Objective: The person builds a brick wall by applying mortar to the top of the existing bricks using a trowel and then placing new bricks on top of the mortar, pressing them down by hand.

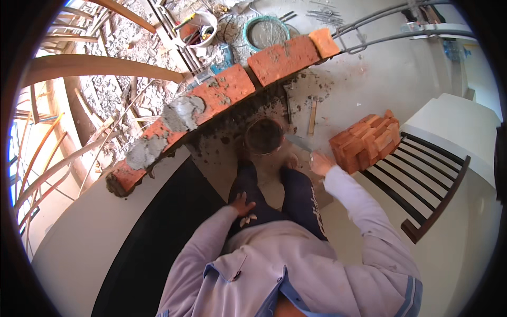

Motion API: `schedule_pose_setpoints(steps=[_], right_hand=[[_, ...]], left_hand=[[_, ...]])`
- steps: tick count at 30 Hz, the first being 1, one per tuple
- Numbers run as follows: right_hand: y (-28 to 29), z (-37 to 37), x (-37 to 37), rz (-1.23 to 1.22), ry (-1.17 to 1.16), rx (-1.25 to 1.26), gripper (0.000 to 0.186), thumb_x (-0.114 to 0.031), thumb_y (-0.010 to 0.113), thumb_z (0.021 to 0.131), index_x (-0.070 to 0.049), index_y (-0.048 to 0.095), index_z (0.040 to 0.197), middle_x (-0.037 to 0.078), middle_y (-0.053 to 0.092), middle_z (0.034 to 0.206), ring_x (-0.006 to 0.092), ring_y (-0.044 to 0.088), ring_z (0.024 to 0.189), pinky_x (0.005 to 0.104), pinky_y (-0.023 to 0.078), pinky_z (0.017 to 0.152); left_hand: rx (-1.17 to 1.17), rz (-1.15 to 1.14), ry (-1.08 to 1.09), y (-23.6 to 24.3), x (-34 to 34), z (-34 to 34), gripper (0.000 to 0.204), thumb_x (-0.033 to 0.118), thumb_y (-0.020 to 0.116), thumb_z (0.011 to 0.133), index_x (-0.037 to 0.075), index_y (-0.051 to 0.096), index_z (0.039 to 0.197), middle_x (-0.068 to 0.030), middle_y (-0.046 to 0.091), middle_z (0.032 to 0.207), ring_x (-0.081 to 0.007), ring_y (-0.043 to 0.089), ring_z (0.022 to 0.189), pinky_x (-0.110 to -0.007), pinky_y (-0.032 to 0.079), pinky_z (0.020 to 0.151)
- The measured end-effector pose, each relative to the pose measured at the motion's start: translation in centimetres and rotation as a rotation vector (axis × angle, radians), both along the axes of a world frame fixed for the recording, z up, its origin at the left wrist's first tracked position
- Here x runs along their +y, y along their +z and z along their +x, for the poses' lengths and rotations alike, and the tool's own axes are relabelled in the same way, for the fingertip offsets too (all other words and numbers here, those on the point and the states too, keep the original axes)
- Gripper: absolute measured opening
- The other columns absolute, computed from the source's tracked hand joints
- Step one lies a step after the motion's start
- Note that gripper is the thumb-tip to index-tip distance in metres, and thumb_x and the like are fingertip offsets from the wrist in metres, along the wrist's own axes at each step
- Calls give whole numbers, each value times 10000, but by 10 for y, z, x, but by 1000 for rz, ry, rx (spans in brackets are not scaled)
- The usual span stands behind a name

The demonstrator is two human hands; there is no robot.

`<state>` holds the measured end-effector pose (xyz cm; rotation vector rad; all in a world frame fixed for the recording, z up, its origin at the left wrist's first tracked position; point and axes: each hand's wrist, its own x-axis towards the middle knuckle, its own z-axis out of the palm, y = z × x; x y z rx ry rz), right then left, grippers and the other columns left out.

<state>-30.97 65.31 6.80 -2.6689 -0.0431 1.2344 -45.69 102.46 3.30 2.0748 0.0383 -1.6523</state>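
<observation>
My right hand (319, 162) is closed on a trowel, its thin grey blade (299, 142) pointing left toward a round bucket (247, 141) on the floor between my feet. The bucket's inside is dark, and I cannot make out its contents. My left hand (243, 204) rests on my left thigh with the fingers apart, holding nothing. Ahead of me runs a low row of red bricks (282, 59). Grey mortar (183, 112) lies in lumps on its left part. A smaller orange brick piece (323, 43) sits at the row's right end.
Stacked bricks (367, 141) stand right, beside a dark slatted rail (422, 185). A hammer (312, 115) and a dark bar (288, 104) lie on the floor. Beyond the bricks are a blue power tool (224, 57), a white tool bucket (214, 24), a green-rimmed tub (246, 31) and rubble.
</observation>
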Motion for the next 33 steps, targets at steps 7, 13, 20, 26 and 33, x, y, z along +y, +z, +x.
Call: schedule_pose_setpoints(steps=[7, 13, 20, 26, 33], right_hand=[[-218, 21, 44, 15, 481, 215, 390, -111, 543, 842, 39, 517, 1202, 219, 624, 1118, 325, 635, 1022, 405, 513, 855], [-374, 14, 65, -78, 279, -143, 288, -116, 482, 918, 31, 566, 1151, 197, 614, 1142, 327, 648, 1006, 387, 553, 776], [-339, -50, 65, 211, -8, -72, 297, -138, 485, 895, 39, 543, 1125, 215, 606, 1029, 360, 644, 898, 409, 539, 752], [-375, -34, 53, 494, -358, 382, 296, -241, 457, 930, 23, 541, 1035, 205, 603, 838, 353, 638, 728, 415, 525, 634], [-334, -47, 55, 286, -308, 181, 355, -280, 475, 926, 30, 621, 1015, 223, 652, 1021, 380, 623, 993, 458, 488, 846]], left_hand=[[-209, 169, -37, -44, -52, -73, 876, 626, 596, 772, 183, 297, 1465, -202, 204, 1529, -393, 189, 1414, -544, 207, 1130], [-316, 236, -39, -71, -97, -75, 641, 457, 671, 753, 168, 557, 1314, -84, 352, 1484, -352, 232, 1401, -540, 198, 1137], [-235, 267, -22, -74, -104, -104, 609, 462, 643, 772, 172, 571, 1302, -90, 362, 1483, -328, 237, 1406, -530, 166, 1147], [-277, 245, -86, -80, -102, -98, 590, 459, 632, 781, 158, 581, 1285, -80, 368, 1482, -307, 241, 1409, -522, 173, 1145], [-269, 265, -33, -77, -85, -103, 587, 449, 634, 777, 147, 582, 1277, -90, 373, 1478, -305, 228, 1417, -524, 154, 1149]])
